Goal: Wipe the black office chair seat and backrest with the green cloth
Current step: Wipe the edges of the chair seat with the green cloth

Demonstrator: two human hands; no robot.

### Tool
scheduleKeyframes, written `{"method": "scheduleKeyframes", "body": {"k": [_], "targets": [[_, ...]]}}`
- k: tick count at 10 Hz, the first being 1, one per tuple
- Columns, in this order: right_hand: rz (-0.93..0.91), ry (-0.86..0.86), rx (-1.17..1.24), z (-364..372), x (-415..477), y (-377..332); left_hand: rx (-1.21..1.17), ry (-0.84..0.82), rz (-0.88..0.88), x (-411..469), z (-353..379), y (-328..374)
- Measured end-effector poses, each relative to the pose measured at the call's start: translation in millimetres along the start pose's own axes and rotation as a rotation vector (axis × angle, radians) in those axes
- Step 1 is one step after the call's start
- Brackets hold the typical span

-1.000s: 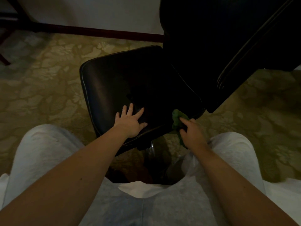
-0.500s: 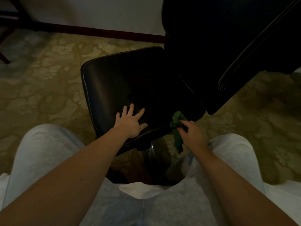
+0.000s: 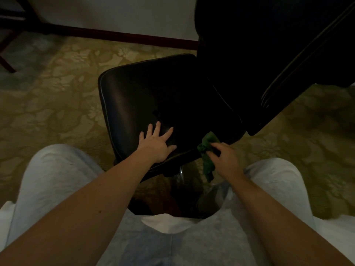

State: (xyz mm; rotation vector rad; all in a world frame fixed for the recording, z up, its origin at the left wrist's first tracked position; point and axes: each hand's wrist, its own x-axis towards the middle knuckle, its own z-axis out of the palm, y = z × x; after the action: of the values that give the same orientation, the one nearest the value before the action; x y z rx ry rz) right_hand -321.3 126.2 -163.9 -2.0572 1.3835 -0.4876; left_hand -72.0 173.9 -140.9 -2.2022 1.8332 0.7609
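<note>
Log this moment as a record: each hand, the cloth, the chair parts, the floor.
left hand: flat on the seat, fingers spread
right hand: grips the green cloth at the seat's near right corner
cloth state: bunched, one end hanging below the seat edge
backrest: black, rising at the right of the view
floor: patterned olive carpet

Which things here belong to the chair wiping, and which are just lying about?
For the job: black padded office chair seat; black chair backrest; crumpled green cloth, gripped by the right hand; left hand, flat on the seat.
Just around: dark wooden furniture leg; patterned olive carpet.
</note>
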Motion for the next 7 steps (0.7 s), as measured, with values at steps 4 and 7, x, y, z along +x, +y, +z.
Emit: {"method": "scheduleKeyframes", "body": {"k": [4,7], "targets": [[0.103,0.088,0.024,1,4,4,-0.018,0.017,-0.015,-2,3,9],[0.031,0.031,0.049,4,1,-3,-0.030,0.013,-0.014,-1,2,9]]}}
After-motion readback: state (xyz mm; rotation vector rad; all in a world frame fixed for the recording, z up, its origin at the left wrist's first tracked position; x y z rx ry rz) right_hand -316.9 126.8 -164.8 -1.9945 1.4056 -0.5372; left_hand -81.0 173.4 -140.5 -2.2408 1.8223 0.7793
